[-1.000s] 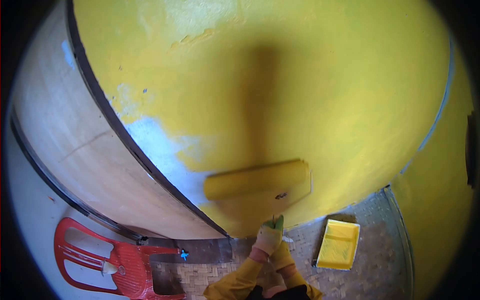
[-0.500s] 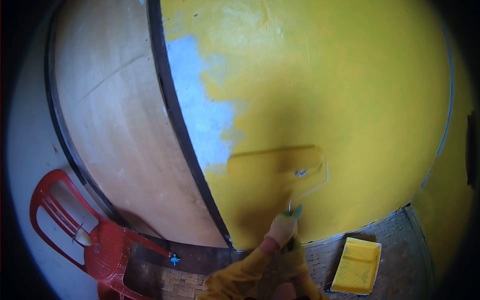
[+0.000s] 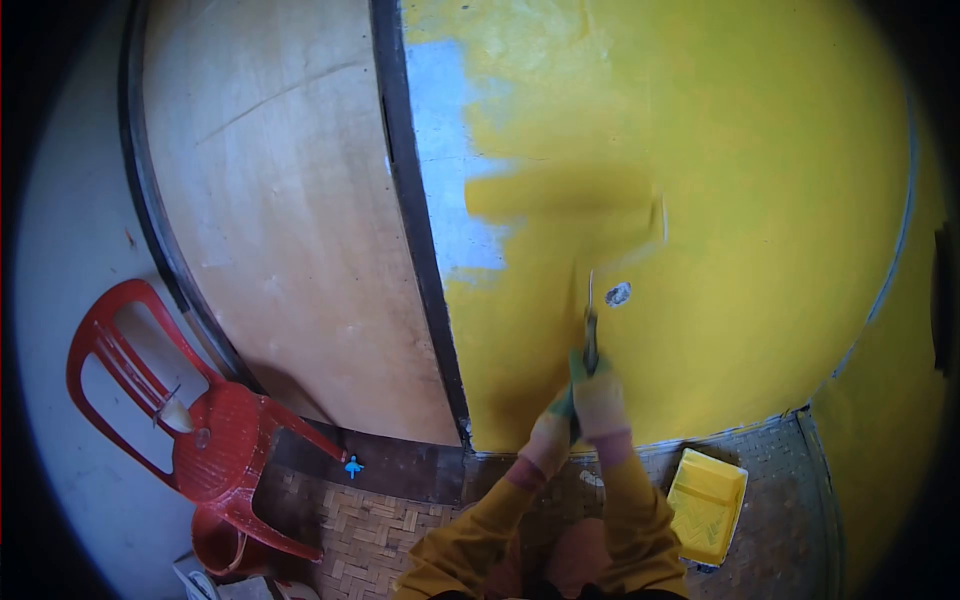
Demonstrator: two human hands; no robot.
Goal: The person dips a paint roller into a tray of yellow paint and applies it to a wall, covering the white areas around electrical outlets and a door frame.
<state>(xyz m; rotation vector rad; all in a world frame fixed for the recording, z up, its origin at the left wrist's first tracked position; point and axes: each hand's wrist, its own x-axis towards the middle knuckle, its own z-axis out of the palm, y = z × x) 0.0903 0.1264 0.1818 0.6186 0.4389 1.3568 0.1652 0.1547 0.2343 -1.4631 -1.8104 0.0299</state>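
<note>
A paint roller [image 3: 560, 195], blurred by motion, lies against the yellow wall [image 3: 740, 200], its left end at the edge of a whitish-blue unpainted patch [image 3: 435, 130]. Both hands are closed round its green handle, one above the other. My right hand [image 3: 600, 400] is the upper one, nearer the roller's metal rod. Lower and to the left, my left hand [image 3: 548, 438] grips the end of the handle. A dark round spot [image 3: 618, 294] on the wall shows to the right of the rod.
A yellow paint tray [image 3: 706, 508] rests on the woven floor [image 3: 375, 525] at the lower right. On the left stand a red plastic chair [image 3: 222, 440] and a red bucket [image 3: 215, 545]. A dark post [image 3: 408, 180] separates the plywood panel [image 3: 290, 220] from the yellow wall.
The roller has moved up the wall, and both arms reach further forward. The view has shifted, so the chair and tray appear higher and the post further right. The bucket has come into view.
</note>
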